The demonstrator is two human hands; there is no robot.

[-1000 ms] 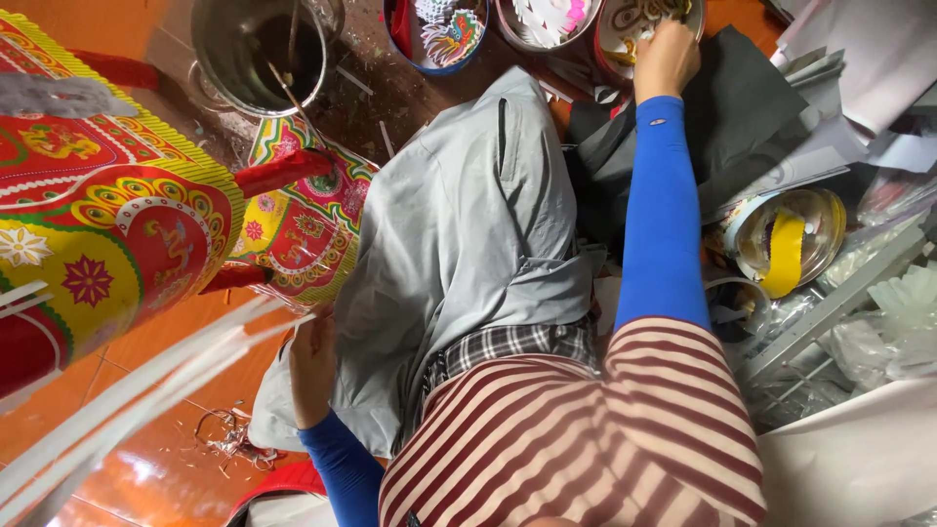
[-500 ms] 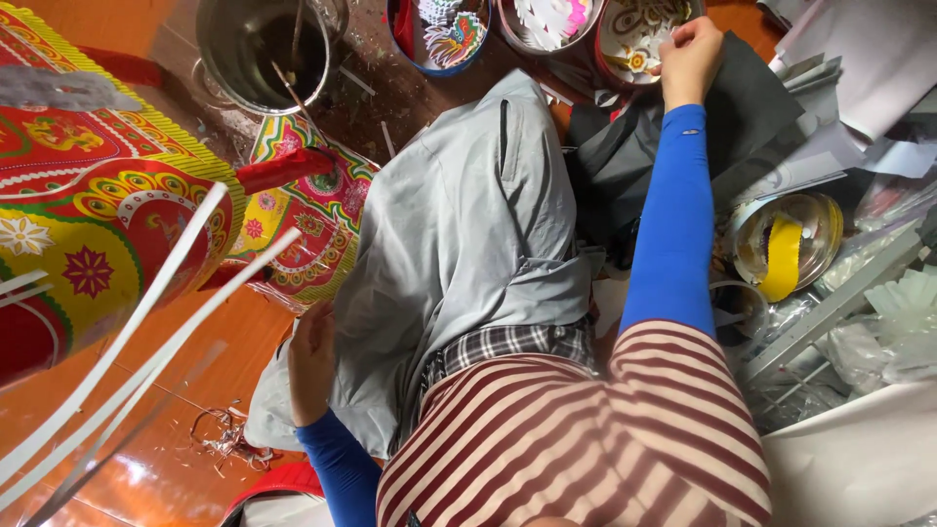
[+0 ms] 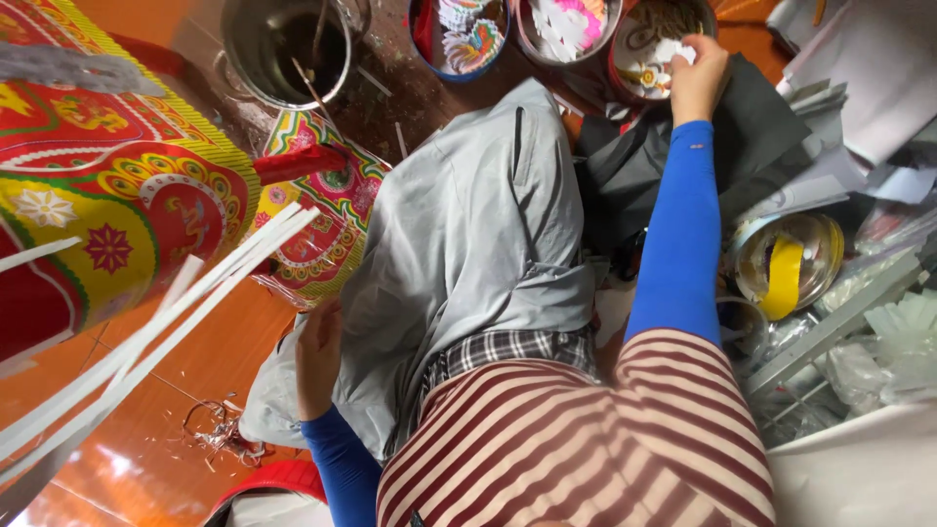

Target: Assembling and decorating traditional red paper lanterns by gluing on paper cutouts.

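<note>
At twelve o'clock from the person's body, along the far edge of the scene, the right hand [image 3: 695,76] in its blue sleeve reaches into a round tin of printed paper cut-outs [image 3: 652,44], its fingers pinched narrowly on a small white paper piece [image 3: 673,51] at the tin's rim. Just beside that tin, toward eleven o'clock, sits a round bowl of pink and white paper shapes [image 3: 566,24], and next to it a blue-rimmed round tub holding colourful scalloped paper pieces [image 3: 464,34]. Further toward ten o'clock stands a dark, empty-looking metal bucket [image 3: 288,49] with a thin stick leaning inside it.

The left hand [image 3: 319,356], also blue-sleeved, lies at about eight o'clock, fingers curled loosely against the edge of the grey cloth [image 3: 468,234] draped over the person's lap; whether it grips the cloth cannot be told. Near it, toward ten o'clock, a flat patterned paper panel in red, green and yellow [image 3: 327,210] lies on the orange floor [image 3: 224,351], partly under the cloth. At nine o'clock rises a large red and yellow decorated paper structure [image 3: 107,195], with long white strips [image 3: 146,337] slanting across it. At three o'clock a shiny round metal tin containing a roll of yellow tape [image 3: 789,263] rests among clear plastic wrappings.
</note>
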